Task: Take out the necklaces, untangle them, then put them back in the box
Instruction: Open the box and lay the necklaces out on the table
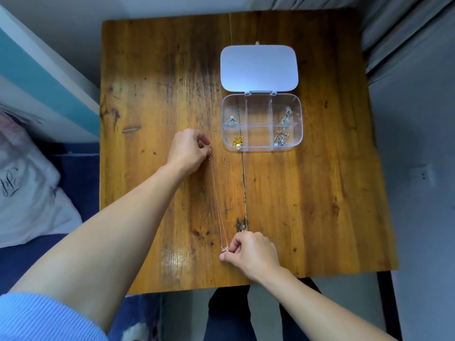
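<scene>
A thin rose-gold necklace is stretched straight over the wooden table. My left hand pinches its clasp end at the far end. My right hand pinches the pendant end near the table's front edge. A clear compartment box stands open to the right of my left hand, its white lid folded back. Inside lie a gold chain at the front left, a silver piece at the back left, and silver chains on the right.
A small dark knot and a long crack run down the table's middle. A bed with a white pillow lies to the left. Grey curtains hang at the back right. A dark stool stands under the front edge.
</scene>
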